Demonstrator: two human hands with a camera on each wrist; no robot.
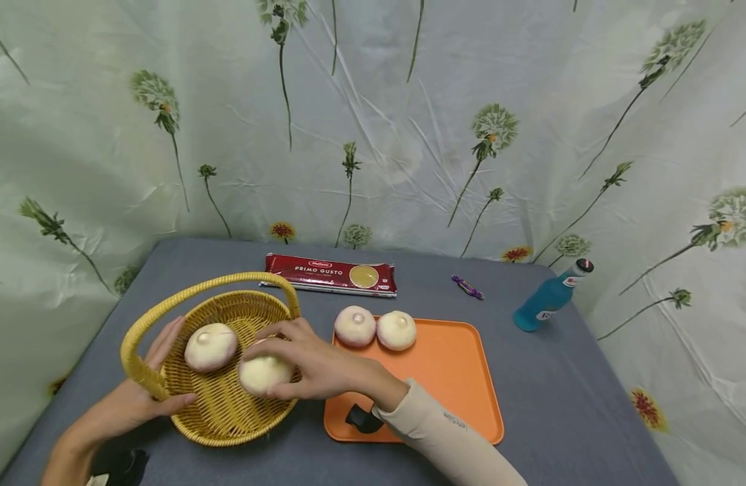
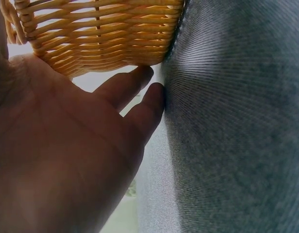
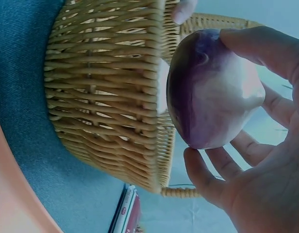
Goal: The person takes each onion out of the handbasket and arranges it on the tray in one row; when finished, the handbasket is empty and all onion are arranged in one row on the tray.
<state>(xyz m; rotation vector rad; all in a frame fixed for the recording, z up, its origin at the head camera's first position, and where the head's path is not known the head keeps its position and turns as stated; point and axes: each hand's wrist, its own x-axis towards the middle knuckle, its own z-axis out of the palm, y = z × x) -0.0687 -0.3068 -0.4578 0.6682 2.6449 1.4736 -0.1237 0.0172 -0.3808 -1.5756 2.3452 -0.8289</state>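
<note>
My right hand (image 1: pixel 314 364) grips a white-and-purple turnip (image 3: pixel 212 92) between thumb and fingertips. It is held over the right part of the yellow wicker basket (image 1: pixel 227 435), above the rim in the right wrist view. Inside, to the left, lies another turnip (image 1: pixel 210 347). At the basket's left side, my left hand (image 1: pixel 132 403) holds the wall, its thumb over the rim by the handle. The left wrist view shows fingers (image 2: pixel 149 104) low along the outside, close to the tablecloth. Two more turnips, one left (image 1: pixel 355 327) and one right (image 1: pixel 397 331), sit at the orange tray's (image 1: pixel 445 378) back left corner.
A red pasta packet (image 1: pixel 330 275) lies behind the basket and tray. Farther right are a purple-wrapped candy (image 1: pixel 467 287) and a blue bottle (image 1: pixel 549 297) standing upright. The basket's tall handle (image 1: pixel 208 283) arches over it. A flower-patterned curtain (image 1: pixel 385 135) hangs behind the grey-covered table (image 1: pixel 567 405).
</note>
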